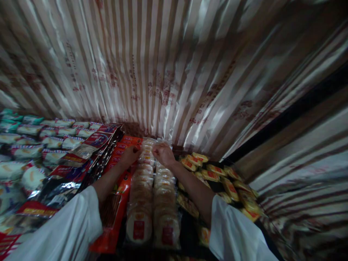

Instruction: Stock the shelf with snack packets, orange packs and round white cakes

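Two long rows of round flat cakes in clear wrappers run away from me, a left row (140,188) and a right row (164,190). The nearest cake in each shows a red label. At the far end of the left row, my left hand (131,156) is closed with its fingertips pinched at the wrappers' edge. My right hand (164,153) is closed over the far end of the right row, knuckles up. What either hand pinches is hidden or too blurred to name. Left of the rows lie flat orange-red packets (123,188), partly under my left forearm.
Dark, shiny packets (95,145) overlap farther left, beside rows of small white-wrapped items (54,141). Yellow packets with red labels (212,175) lie on a dark surface at right. A striped, pleated sheet (152,72) hangs behind, and a dark bar (288,112) slants at right.
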